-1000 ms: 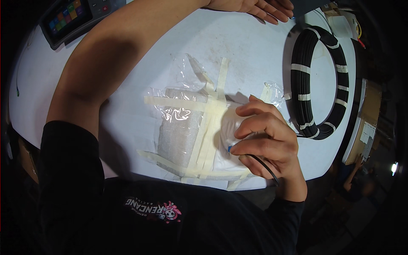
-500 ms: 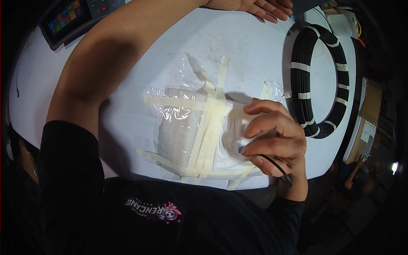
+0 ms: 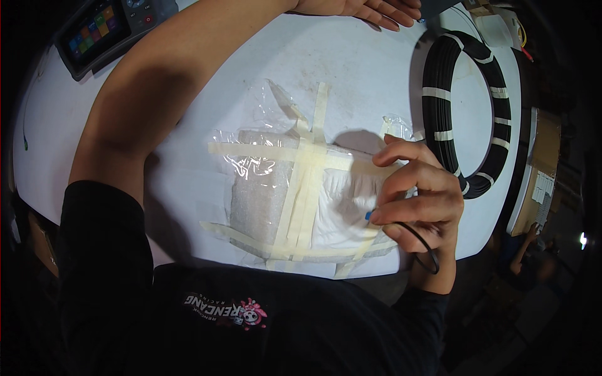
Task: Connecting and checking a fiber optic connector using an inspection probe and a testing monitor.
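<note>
My right hand [image 3: 426, 194] pinches a thin black cable [image 3: 430, 254] just behind its small blue tip [image 3: 369, 215]. From the pinch, the cable bends in a loop below the fingers. The hand hovers over the right side of a flat package [image 3: 258, 207] wrapped in clear film and grey foam, crossed by strips of cream tape [image 3: 303, 194]. A crumpled white sheet [image 3: 348, 203] lies under the film there. Far off at the top edge, my left hand [image 3: 367, 9] has its fingers stretched out with nothing in them, its arm reaching across the left side.
A large coil of black cable [image 3: 440, 113], bound with white tape, lies on the white table [image 3: 251, 69] at the right. A device with a screen [image 3: 94, 34] stands at the far left. Cardboard [image 3: 536, 188] and another person [image 3: 523, 263] are beyond the right edge.
My right hand has shifted a little to the right with the cable, uncovering more of the white sheet. My left hand stays stretched out at the top, and the whole view has shifted slightly.
</note>
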Demonstrator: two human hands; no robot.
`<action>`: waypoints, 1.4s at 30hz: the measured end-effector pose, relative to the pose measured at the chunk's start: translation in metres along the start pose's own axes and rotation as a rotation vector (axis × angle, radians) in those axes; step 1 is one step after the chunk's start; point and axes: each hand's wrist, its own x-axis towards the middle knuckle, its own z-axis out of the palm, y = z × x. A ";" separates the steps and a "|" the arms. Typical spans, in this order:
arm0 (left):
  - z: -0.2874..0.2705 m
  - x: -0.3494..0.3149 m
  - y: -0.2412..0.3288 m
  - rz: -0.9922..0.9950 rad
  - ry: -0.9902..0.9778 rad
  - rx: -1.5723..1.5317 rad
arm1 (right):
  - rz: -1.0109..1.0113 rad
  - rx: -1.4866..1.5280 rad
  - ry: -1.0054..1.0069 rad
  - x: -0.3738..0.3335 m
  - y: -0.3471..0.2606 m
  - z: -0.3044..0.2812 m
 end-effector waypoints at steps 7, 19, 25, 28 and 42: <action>-0.001 0.001 0.001 -0.003 -0.001 0.002 | 0.004 -0.135 -0.006 -0.001 -0.002 0.003; 0.000 0.000 0.000 0.007 -0.001 0.015 | 0.009 -0.202 0.092 -0.002 -0.001 0.001; -0.003 0.001 0.000 -0.006 -0.015 0.004 | 0.028 -0.261 0.154 -0.003 0.004 -0.001; -0.002 0.001 0.000 -0.010 -0.015 0.000 | 0.014 -0.185 0.098 -0.003 0.000 0.002; -0.001 0.001 0.000 0.000 -0.009 0.000 | 0.007 -0.212 0.196 -0.005 0.009 0.001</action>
